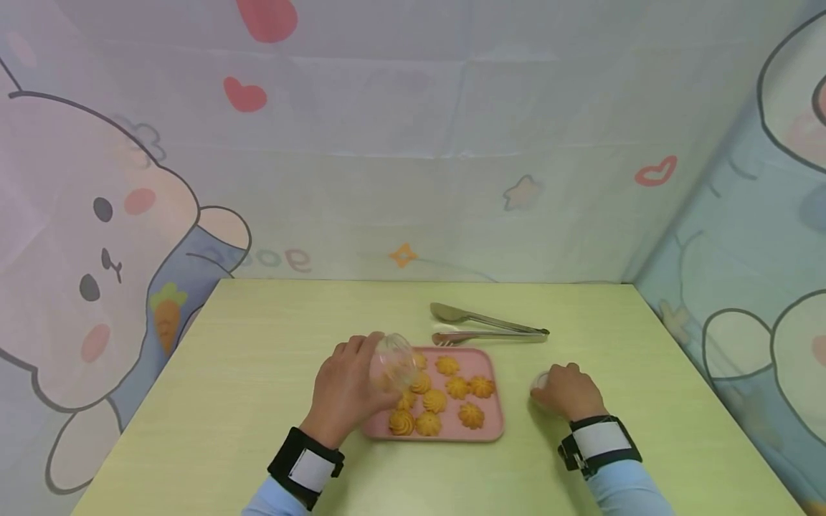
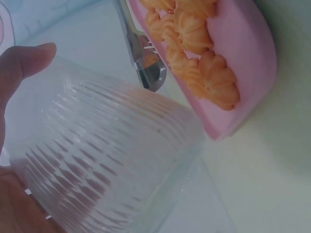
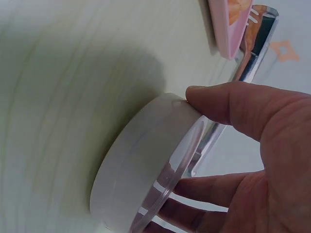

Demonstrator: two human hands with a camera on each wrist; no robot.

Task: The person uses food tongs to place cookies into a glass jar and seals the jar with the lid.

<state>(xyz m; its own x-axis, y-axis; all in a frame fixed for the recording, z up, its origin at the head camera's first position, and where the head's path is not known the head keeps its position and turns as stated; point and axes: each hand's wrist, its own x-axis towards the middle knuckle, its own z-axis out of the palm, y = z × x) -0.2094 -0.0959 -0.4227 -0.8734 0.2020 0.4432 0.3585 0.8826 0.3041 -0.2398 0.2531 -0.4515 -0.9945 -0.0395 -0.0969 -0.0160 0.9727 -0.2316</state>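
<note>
My left hand [image 1: 345, 390] grips a clear ribbed glass jar [image 2: 112, 150] over the left part of a pink tray [image 1: 480, 430]. The jar is tilted, and no cookies show inside it. On the tray lie several golden piped butter cookies [image 1: 428, 423], some of them partly behind the jar and hand. To the right of the tray, my right hand [image 1: 571, 393] holds a round white lid [image 3: 131, 150] by its edge, thumb on one side and fingers on the other. The lid stands tilted close over the table, its ringed side towards the palm.
Metal tongs [image 1: 497, 333] lie just behind the tray, with one flat tip and one fork-like tip pointing left. The pale yellow-green table [image 1: 271, 322] ends at a printed cloth backdrop [image 1: 387, 215] at the back, with more cloth at the sides.
</note>
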